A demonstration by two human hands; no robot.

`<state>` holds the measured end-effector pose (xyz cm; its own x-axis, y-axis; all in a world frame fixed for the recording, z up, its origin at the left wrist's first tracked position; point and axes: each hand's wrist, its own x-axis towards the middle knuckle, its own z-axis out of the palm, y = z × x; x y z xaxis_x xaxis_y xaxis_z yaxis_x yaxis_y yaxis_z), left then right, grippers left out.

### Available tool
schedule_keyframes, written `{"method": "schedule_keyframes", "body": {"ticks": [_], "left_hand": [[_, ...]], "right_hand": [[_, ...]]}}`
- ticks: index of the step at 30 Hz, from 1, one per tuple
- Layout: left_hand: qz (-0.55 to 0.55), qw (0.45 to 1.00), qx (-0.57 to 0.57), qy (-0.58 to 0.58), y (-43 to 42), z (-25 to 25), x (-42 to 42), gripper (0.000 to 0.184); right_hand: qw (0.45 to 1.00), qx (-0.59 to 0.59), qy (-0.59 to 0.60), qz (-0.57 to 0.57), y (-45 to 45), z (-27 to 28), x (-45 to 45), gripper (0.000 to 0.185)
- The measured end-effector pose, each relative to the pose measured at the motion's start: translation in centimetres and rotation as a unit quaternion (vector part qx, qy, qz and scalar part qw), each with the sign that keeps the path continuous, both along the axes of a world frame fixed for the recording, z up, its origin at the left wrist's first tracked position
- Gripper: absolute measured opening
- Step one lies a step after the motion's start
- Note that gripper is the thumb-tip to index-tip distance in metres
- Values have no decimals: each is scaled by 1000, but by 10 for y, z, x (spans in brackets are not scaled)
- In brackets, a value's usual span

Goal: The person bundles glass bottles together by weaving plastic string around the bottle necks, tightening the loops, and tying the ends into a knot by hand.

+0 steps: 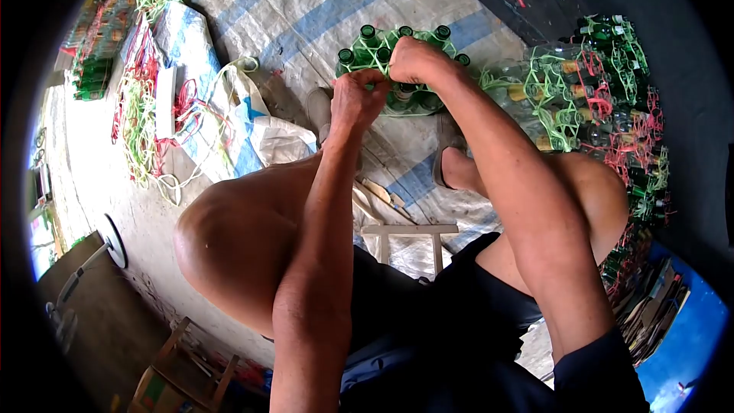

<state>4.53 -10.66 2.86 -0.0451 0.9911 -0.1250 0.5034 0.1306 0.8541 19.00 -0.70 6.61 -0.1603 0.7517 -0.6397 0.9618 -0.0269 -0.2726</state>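
A cluster of green glass bottles (367, 34) stands upright on the tarp between the person's feet, with light green string (405, 112) around and between the bottles. My left hand (359, 95) is at the cluster's near left side, fingers pinched at the string. Close beside it, my right hand (415, 61) is closed over the middle of the cluster, also at the string. The fingertips of both hands nearly meet. The hands hide part of the string and some bottles behind them.
String-tied bottles (566, 95) are stacked along the right. Green and red strings (141, 122) hang at the left near a white object (166, 102). A striped tarp (290, 30) covers the floor. A wooden stool (409, 230) is between the legs.
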Motion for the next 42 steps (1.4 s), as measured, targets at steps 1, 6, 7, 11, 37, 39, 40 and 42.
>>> {"method": "schedule_keyframes", "body": {"ticks": [1, 6, 7, 11, 37, 39, 40, 42], "left_hand": [[-4, 1000, -4, -2, 0, -2, 0, 22], [-30, 999, 24, -25, 5, -9, -4, 20], [-32, 999, 26, -32, 6, -10, -5, 20], [-29, 998, 14, -52, 3, -7, -4, 20], [-29, 994, 108, 1, 2, -22, -3, 15], [-28, 993, 116, 3, 2, -20, -2, 16], [-26, 993, 112, -2, 1, -17, -2, 16], [-24, 995, 94, -5, 1, -11, -2, 17]], "right_hand": [[1000, 3, -2, -11, -3, 1, -1, 39], [1000, 21, -4, 16, 0, -12, -2, 37], [1000, 23, -7, 14, 0, -8, -2, 37], [1000, 28, 2, 5, -6, -2, 0, 35], [938, -22, 280, -205, -26, 1, 19, 22], [938, -32, 265, -219, -25, 0, 17, 23], [939, -36, 261, -219, -25, 0, 17, 25], [940, -42, 256, -221, -23, 3, 18, 27]]}}
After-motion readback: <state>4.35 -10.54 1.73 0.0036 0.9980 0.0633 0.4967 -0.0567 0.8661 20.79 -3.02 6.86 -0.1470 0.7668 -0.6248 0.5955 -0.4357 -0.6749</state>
